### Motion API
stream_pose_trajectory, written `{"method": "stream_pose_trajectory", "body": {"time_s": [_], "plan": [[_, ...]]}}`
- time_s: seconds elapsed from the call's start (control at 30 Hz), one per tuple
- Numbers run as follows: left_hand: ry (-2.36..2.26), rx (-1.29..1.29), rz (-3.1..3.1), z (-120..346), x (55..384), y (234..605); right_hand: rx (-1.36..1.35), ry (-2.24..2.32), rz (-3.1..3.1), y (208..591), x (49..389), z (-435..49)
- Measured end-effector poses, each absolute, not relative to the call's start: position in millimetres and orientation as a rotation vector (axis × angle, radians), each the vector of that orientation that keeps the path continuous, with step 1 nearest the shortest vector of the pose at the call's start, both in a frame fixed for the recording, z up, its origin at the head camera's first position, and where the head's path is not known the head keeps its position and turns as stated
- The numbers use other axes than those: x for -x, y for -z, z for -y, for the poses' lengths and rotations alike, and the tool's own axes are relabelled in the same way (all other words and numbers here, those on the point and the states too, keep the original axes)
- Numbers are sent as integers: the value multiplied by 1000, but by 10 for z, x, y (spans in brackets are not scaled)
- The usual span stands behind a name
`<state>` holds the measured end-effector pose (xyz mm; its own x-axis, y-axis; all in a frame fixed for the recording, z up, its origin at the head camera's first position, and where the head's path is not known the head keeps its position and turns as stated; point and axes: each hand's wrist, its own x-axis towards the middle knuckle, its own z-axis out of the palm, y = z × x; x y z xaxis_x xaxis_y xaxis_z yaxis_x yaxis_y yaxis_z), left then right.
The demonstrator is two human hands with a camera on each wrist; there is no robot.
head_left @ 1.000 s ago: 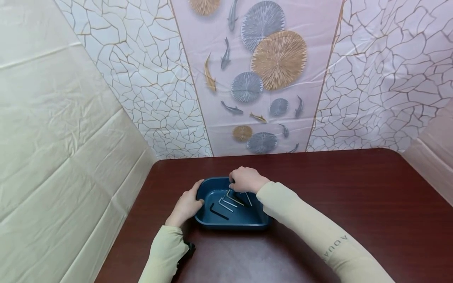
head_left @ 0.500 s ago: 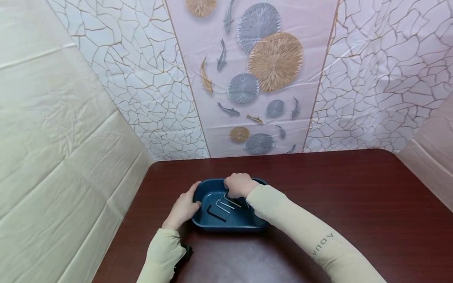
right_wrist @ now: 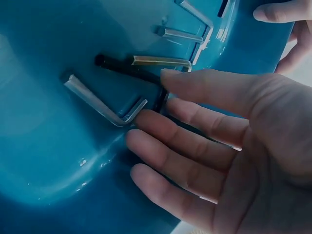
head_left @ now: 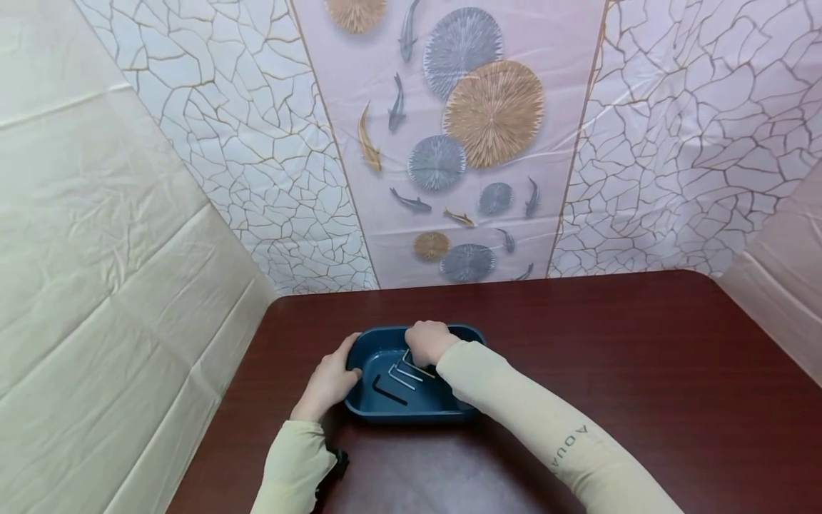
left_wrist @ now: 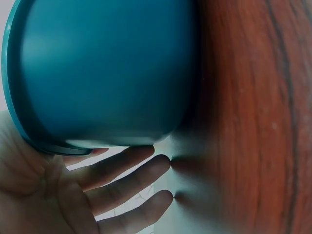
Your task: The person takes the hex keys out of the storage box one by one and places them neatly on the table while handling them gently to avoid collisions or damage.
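A blue tray stands on the table, several L-shaped hex keys inside it. My left hand holds its left end, thumb over the rim and fingers along the outer wall. Inside the tray, my right hand pinches a black hex key near its bend between thumb and forefinger. One silver hex key lies by the other fingertips. A brassy hex key is just beyond the thumb, with silver hex keys to its left. Farther left lies another black hex key.
The dark red-brown table reaches back to a patterned wall cloth. A pale cloth wall rises along the left side.
My right hand has gone lower into the tray and slightly left, covering the keys under it. The left hand keeps its hold on the tray's end. The head view has shifted slightly.
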<state>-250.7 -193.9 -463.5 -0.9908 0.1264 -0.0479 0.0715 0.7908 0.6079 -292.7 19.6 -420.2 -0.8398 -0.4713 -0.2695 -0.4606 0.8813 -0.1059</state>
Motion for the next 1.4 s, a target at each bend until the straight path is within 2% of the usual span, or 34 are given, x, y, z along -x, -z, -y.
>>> {"method": "stream_pose_trajectory", "body": {"time_s": [0.63, 1.4], "plan": [[-983, -162, -2900, 1933, 2515, 4650, 737, -36, -2689, 4354, 2886, -140], [-1008, -153, -2875, 1930, 2506, 4643, 771, 35, -2655, 4354, 2881, -169]]}}
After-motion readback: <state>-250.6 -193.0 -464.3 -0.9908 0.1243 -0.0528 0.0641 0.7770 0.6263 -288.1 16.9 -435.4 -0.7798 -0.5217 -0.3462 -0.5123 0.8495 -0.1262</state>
